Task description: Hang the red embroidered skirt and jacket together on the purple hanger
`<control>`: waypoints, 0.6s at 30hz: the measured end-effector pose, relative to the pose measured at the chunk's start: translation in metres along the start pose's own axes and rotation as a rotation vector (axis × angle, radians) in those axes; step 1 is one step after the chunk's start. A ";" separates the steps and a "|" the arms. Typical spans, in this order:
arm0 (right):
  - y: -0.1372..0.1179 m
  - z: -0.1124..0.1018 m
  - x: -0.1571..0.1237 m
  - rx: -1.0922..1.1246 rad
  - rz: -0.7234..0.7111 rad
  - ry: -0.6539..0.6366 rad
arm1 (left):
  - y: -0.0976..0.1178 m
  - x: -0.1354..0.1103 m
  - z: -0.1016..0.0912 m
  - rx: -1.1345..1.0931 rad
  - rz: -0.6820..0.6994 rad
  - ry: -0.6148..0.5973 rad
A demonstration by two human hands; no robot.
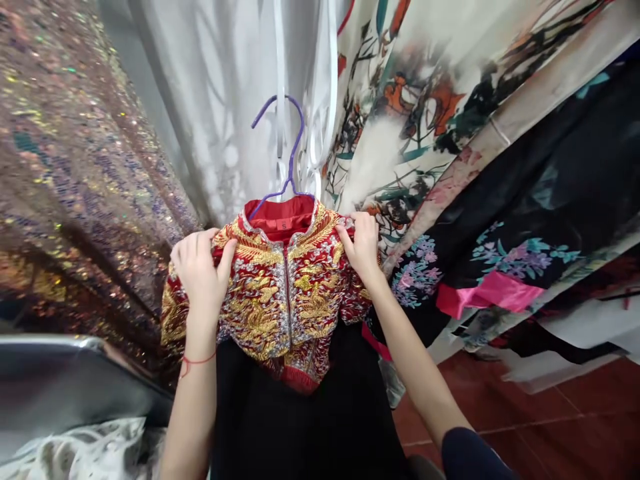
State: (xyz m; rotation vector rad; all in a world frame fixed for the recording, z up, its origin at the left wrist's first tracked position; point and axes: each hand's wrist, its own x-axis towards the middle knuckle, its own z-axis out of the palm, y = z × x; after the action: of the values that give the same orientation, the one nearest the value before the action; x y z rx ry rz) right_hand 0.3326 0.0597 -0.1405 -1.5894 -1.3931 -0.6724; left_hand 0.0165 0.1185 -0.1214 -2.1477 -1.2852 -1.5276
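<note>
A red jacket (285, 293) thick with gold and silver embroidery hangs on a purple hanger (285, 153) in front of me. My left hand (200, 273) grips the jacket's left shoulder, thumb on the front and fingers curled round. My right hand (359, 245) pinches the right shoulder near the collar. The jacket's red lining shows at the neck. Black cloth (310, 413) hangs below the jacket's hem.
A sequined brown fabric (75, 167) hangs at the left, sheer white cloth (225, 100) behind, a painted cream robe (425, 100) and a black floral garment with pink trim (525, 253) at the right. A grey metal edge (60, 373) lies lower left. Red tiled floor (550, 427) shows lower right.
</note>
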 end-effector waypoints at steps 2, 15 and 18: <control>-0.015 -0.005 -0.004 -0.060 0.097 0.103 | 0.013 -0.004 -0.005 -0.051 -0.034 0.054; -0.131 -0.029 -0.040 0.595 0.366 -0.425 | 0.063 0.012 -0.019 -0.032 0.448 -0.211; -0.132 -0.030 -0.043 0.867 0.471 -0.476 | 0.066 0.002 -0.029 -0.018 0.486 -0.216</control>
State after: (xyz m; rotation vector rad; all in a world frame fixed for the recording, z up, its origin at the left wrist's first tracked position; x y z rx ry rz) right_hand 0.2004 0.0090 -0.1287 -1.2899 -1.2841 0.5732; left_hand 0.0468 0.0624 -0.0868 -2.4509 -0.7153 -1.1379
